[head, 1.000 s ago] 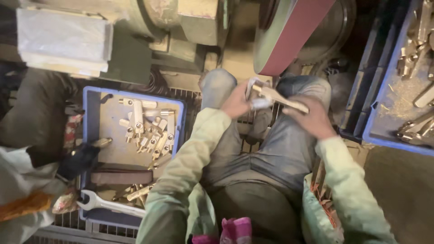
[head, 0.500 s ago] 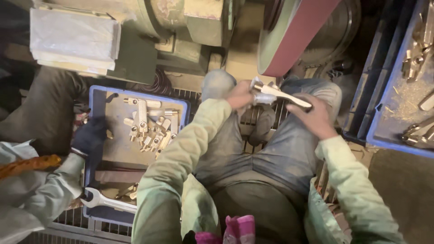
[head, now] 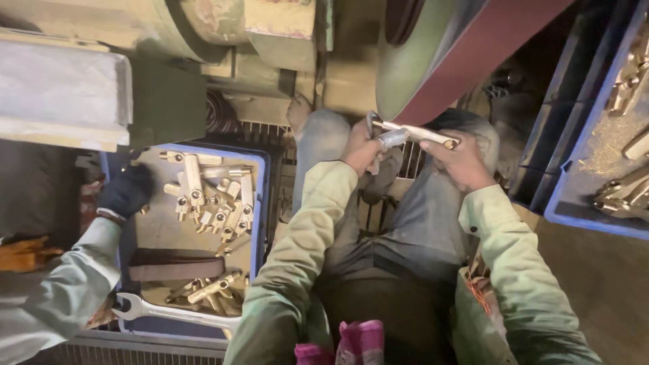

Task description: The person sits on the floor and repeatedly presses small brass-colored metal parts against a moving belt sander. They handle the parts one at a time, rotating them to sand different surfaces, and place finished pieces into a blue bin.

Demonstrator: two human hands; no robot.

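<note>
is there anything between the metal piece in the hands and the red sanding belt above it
Nothing visible. The left hand and right hand hold the metal piece by its two ends, right under the reddish belt, with no object in the narrow space between them. Whether piece and belt actually touch cannot be told.

Over the last second both hands have carried the long metal piece point(head: 412, 133) upward, from over the knees to the lower edge of the reddish sanding belt point(head: 473, 61), which it now touches or nearly touches. The left hand point(head: 359, 150) has kept its grip on the near end, the right hand point(head: 462, 161) on the far end. At the left, a co-worker's dark gloved hand point(head: 126, 191) has risen from low beside the blue crate point(head: 260, 203) to its upper left corner.
</note>
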